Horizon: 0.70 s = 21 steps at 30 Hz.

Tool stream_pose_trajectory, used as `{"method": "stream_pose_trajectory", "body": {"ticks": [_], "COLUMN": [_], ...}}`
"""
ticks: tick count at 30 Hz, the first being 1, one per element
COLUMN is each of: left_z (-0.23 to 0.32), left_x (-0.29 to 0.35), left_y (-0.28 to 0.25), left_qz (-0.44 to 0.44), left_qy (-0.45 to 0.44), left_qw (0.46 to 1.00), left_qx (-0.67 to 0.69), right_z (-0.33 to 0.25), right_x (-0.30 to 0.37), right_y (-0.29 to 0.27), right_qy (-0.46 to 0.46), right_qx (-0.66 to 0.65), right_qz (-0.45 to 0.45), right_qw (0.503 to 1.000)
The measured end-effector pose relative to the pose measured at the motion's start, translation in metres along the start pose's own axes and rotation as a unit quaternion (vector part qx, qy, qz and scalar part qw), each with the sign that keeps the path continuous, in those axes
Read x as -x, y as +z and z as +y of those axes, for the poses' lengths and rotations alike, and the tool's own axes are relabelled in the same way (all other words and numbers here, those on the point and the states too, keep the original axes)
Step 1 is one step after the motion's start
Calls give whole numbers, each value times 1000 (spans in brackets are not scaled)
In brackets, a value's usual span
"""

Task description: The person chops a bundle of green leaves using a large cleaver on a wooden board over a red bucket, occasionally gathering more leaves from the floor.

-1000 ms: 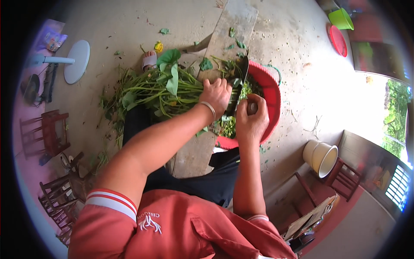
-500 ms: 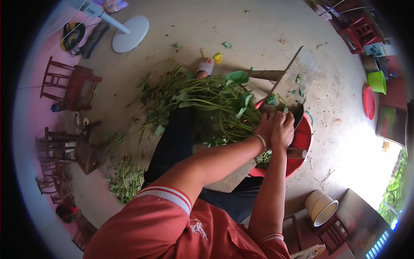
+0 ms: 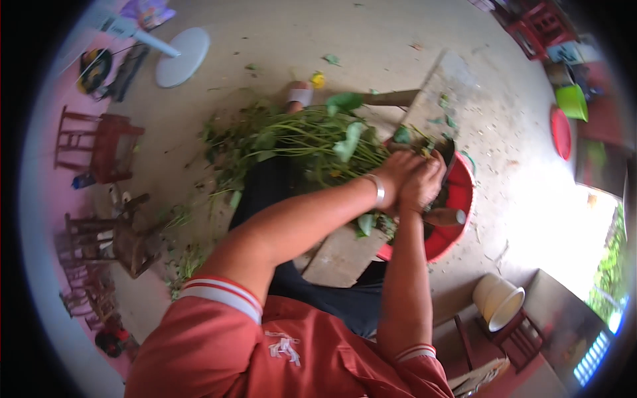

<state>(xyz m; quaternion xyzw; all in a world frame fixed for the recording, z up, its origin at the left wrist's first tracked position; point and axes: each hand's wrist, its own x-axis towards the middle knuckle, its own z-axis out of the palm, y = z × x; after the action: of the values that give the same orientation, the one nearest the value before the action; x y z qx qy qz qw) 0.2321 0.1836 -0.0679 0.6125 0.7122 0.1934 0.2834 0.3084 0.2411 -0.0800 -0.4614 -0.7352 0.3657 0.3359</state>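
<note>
A bundle of long green leafy vines point(image 3: 318, 136) lies across my outstretched leg, with its stems running right to my hands. My left hand point(image 3: 397, 169), with a bracelet at its wrist, is closed around the stems. Pressed against it, my right hand point(image 3: 423, 184) is also closed on the vines, its fingertips partly hidden. Close to the right hand shows a dark knife blade point(image 3: 448, 152). A wooden knife handle point(image 3: 446, 217) sticks out beside my right wrist, apart from the fingers. Beneath is a red basin point(image 3: 468, 196), partly covered by my hands and greens.
A narrow wooden board point(image 3: 342, 257) extends from my lap under the vines. Leaf scraps are scattered on the floor. Wooden chairs point(image 3: 113, 149) line the left wall, a white fan base point(image 3: 182, 58) stands far left, and a cream bucket point(image 3: 497, 302) sits at near right.
The whole view has shifted slightly. Both hands stay together on the vines at the blade. Less of the blade shows now, and more of the board near my lap is visible.
</note>
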Motion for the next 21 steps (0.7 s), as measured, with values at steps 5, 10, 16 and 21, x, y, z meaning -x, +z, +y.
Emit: {"method": "stream_pose_trajectory", "body": {"ticks": [5, 10, 16, 21], "left_z": [4, -7, -12, -10], "left_x": [50, 49, 30, 32], "left_y": [-16, -5, 1, 7], "left_qz": [47, -27, 25, 45], "left_qy": [-72, -12, 1, -15], "left_qw": [983, 960, 960, 973], "left_qx": [-159, -280, -277, -224], "right_z": [13, -15, -76, -53], "right_x": [4, -5, 8, 18], "right_y": [6, 0, -70, -107], "right_qy": [-1, 17, -276, -103], "right_qx": [70, 228, 161, 59], "right_qz": [-12, -115, -161, 11], "right_qw": [997, 967, 934, 993]}}
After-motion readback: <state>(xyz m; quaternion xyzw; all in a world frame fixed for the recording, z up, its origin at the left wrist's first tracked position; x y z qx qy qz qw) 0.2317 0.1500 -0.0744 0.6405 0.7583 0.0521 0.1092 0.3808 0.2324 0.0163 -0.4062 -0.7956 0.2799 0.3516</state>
